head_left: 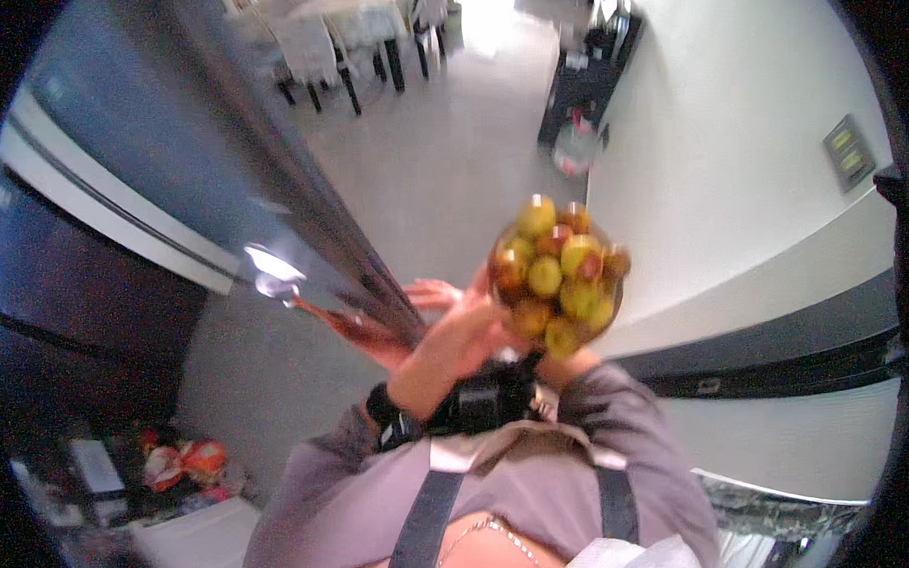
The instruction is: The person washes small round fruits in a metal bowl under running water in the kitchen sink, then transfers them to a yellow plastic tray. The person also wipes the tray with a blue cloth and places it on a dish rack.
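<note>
A rounded bowl [493, 282] heaped with green and reddish-brown fruits [546, 276], which look like fresh jujubes, is in front of my chest. My right hand [518, 340] supports it from below, largely hidden by the bowl and fruit. My left hand [451, 299], with a dark watch on its wrist, is just left of the bowl. Its fingers extend left at the dark edge of a glass door [372, 275]; blur hides whether they touch it. The glass shows a reflection of a hand.
A pale wall [720, 162] with a switch plate [849, 154] rises on the right. Ahead are a table [370, 9] with chairs [307, 52] and a dark cabinet [579, 84]. Colourful items [187, 462] and a white surface [201, 544] lie at the lower left.
</note>
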Action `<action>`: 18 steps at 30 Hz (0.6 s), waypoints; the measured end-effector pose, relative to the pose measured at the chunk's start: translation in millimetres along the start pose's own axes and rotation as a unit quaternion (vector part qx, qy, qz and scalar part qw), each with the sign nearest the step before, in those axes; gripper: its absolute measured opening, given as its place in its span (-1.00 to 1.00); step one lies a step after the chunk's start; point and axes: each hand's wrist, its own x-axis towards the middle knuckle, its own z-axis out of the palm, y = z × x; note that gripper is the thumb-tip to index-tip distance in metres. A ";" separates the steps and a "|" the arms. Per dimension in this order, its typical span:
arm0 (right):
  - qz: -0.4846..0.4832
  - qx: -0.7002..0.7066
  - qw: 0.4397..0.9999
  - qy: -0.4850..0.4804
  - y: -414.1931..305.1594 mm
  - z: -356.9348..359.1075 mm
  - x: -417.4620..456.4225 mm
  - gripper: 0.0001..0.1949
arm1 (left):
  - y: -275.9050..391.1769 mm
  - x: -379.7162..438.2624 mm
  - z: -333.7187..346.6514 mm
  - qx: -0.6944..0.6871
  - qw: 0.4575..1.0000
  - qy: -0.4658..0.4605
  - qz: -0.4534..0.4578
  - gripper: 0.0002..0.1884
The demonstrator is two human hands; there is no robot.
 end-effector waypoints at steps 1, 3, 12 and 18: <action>0.005 -0.006 1.000 -0.015 -3.5 -0.7 4.7 -0.52 | -1.2 3.4 -5.5 0.000 1.000 0.016 0.016 -0.44; 0.006 -0.022 0.999 -0.029 -14.4 -8.4 6.6 -0.52 | -8.1 16.2 -14.5 0.000 0.999 0.033 0.040 -0.42; 0.086 -0.046 0.986 -0.139 11.3 -27.9 26.0 -0.48 | 14.0 7.2 -27.8 0.074 0.987 0.103 0.100 -0.37; 0.102 -0.122 0.963 -0.215 6.6 -43.1 40.8 -0.45 | 2.2 -12.8 -38.7 0.079 0.975 0.155 0.141 -0.17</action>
